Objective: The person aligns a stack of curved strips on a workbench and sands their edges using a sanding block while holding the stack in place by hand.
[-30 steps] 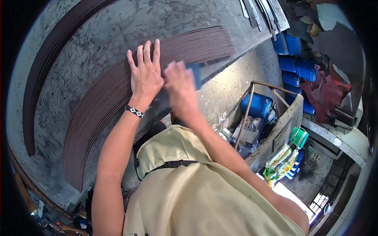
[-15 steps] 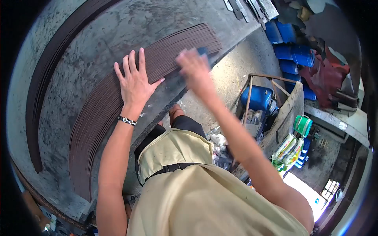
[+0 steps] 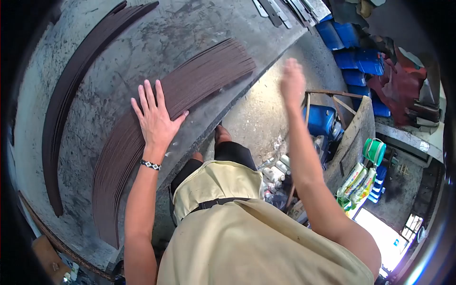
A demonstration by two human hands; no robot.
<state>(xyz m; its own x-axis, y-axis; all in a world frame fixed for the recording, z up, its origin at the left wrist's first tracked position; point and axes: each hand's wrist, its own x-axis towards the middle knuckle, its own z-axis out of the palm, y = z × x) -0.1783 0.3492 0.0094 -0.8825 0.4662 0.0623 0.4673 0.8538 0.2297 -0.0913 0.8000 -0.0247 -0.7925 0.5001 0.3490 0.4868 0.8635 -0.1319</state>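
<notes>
A curved fan of thin dark brown strips (image 3: pixel 204 71) lies on the grey table (image 3: pixel 166 35). Flat on its middle part rests my left hand (image 3: pixel 156 121), fingers spread, a patterned bracelet at the wrist. My right hand (image 3: pixel 292 83) is out past the table's edge, over the floor; motion smears it, and whether it holds anything cannot be made out. Another curved bundle of dark strips (image 3: pixel 64 99) lies farther left on the table.
Long flat metal pieces (image 3: pixel 278 12) lie at the table's far corner. Right of the table are blue containers (image 3: pixel 354 59), a blue drum (image 3: pixel 320 118), a wooden frame (image 3: pixel 344 107), red leather pieces (image 3: pixel 392 90) and a green bucket (image 3: pixel 374 151).
My right hand has swung right, off the strips and beyond the table edge. The blue piece seen by it earlier no longer shows. My left hand has shifted slightly along the strips, staying spread.
</notes>
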